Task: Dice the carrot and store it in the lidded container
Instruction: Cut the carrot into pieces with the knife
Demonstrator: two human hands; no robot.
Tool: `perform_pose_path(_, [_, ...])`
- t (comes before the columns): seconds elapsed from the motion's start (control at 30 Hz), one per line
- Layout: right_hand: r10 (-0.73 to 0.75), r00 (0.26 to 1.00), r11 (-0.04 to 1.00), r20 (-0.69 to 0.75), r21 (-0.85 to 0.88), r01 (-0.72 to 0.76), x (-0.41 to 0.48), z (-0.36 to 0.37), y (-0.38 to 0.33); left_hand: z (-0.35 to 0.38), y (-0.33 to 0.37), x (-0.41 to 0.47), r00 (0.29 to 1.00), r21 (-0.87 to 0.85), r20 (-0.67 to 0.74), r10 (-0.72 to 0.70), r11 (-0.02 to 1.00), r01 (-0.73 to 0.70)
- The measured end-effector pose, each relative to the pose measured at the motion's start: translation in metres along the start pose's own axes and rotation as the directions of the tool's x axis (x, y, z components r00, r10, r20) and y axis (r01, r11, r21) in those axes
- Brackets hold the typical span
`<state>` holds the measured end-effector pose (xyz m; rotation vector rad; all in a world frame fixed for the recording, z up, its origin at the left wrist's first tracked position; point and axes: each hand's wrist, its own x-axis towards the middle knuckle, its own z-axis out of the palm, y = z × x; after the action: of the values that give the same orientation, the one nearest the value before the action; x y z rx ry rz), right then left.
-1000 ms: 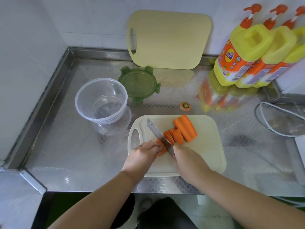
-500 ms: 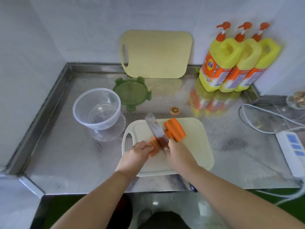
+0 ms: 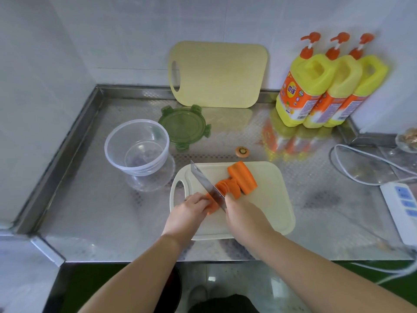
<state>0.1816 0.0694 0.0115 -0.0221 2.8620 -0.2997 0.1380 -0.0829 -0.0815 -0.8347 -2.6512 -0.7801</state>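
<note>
On the pale cutting board lies an orange carrot piece, which my left hand holds down with curled fingers. My right hand grips the handle of a knife whose blade stands across that piece. Behind the blade lie several cut slices and a larger carrot chunk. The clear round container stands open to the left of the board, its green lid flat on the counter behind it.
A carrot end lies on the steel counter behind the board. A second cutting board leans on the back wall. Three yellow detergent bottles stand at the back right. A power strip and white cable lie far right.
The camera has drawn back and tilted, showing more of the counter. My hands and the knife stay on the carrot, with the blade slicing a little further along the piece.
</note>
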Motion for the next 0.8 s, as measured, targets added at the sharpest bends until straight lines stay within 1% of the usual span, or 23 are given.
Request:
perform_pose_path(0.27, [-0.02,1.0,0.999,0.022,-0.036,0.021,-0.001,-0.004,-0.003,-0.003,0.0,0.001,0.999,0.022,-0.026,0.021,1.0,-0.02])
perform_pose_path(0.53, [-0.017,0.999,1.0,0.035,-0.025,0.018,0.001,-0.006,-0.002,0.0,-0.007,-0.001,0.998,-0.062,0.003,0.066,0.996,-0.066])
perform_pose_path(0.67, [-0.018,0.996,0.999,0.09,-0.025,0.02,0.008,-0.003,0.002,0.002,-0.008,-0.001,0.997,-0.047,0.004,0.071,0.996,-0.07])
perform_pose_path(0.73, [-0.029,0.99,0.999,0.14,-0.025,0.033,0.012,0.003,0.005,0.002,-0.008,0.0,0.997,-0.023,0.008,0.071,0.997,-0.071])
perform_pose_path(0.8, [-0.031,0.986,0.999,0.166,-0.012,0.033,0.014,0.01,0.008,0.004,-0.009,-0.001,0.998,-0.034,-0.003,0.066,0.997,-0.066])
